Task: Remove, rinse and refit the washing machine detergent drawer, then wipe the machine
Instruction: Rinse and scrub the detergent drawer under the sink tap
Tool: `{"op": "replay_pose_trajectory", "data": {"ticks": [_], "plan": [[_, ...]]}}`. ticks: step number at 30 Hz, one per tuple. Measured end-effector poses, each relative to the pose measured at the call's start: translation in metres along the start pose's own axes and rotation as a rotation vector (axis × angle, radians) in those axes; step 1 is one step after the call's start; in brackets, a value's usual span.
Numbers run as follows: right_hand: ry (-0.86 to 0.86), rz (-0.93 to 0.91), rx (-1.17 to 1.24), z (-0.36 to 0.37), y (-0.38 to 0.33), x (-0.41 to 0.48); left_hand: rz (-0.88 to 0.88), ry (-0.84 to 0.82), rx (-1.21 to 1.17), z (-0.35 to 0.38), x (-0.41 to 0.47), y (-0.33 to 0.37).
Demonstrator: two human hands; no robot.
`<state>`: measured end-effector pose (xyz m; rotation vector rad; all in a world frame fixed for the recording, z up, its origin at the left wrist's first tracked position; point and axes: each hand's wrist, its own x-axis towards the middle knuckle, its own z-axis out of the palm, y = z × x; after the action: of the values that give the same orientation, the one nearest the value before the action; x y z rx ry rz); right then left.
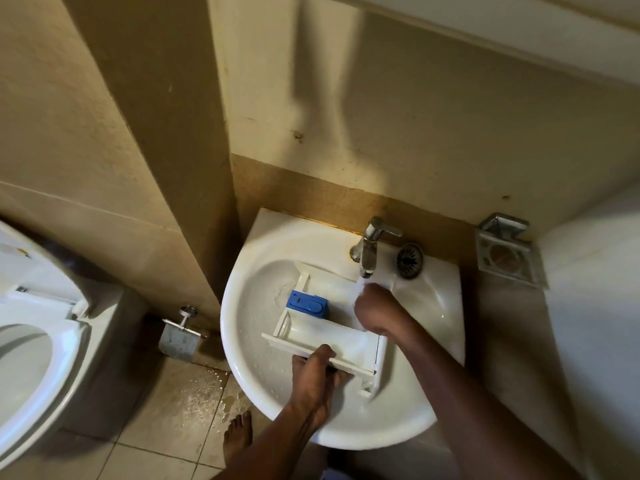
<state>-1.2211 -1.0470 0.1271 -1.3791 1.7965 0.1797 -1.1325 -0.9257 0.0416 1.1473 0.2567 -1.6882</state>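
The detergent drawer (pixel 332 336) lies in the basin of the sink (pixel 242 341), centre of the frame, tilted with its front panel toward the lower edge. A blue insert (pixel 307 304) sits in its left compartment. This is the rinse step, in full flow: water (pixel 360 285) runs from the tap (pixel 372 244) straight into the drawer's right-hand side.

The left hand (pixel 317 372) clamps the front panel, thumb on top and fingers curled under, steadying the piece. The right hand (pixel 375 313) is down in the drawer under the stream, knuckles up; whether it grips anything or just rubs cannot be told, the fingers are hidden.

Judging from this, the next move calls for turning the drawer so the water reaches the blue insert's side, then tipping it out before refitting. A wet plastic panel could slip.

Outward: a strainer (pixel 409 259) rests on the sink ledge right of the tap, water is spattered on the floor (pixel 194 386) at lower left, and a toilet (pixel 34 341) stands at the left edge.
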Motion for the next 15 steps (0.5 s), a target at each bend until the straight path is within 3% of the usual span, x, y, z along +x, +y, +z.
{"op": "replay_pose_trajectory", "data": {"ticks": [2, 3, 12, 15], "plan": [[0.094, -0.030, -0.054, -0.005, -0.006, -0.007, -0.043, -0.006, -0.016, 0.003, -0.004, 0.002], [0.095, -0.014, 0.072, -0.006, -0.007, -0.007, -0.063, -0.012, -0.027, 0.004, -0.007, 0.003], [0.104, 0.431, 1.785, 0.040, -0.002, 0.047, -0.170, -0.032, -0.018, -0.001, -0.012, -0.002], [0.040, 0.205, 1.972, 0.057, 0.004, 0.048, -0.138, -0.025, -0.006, -0.003, -0.008, -0.005]]}}
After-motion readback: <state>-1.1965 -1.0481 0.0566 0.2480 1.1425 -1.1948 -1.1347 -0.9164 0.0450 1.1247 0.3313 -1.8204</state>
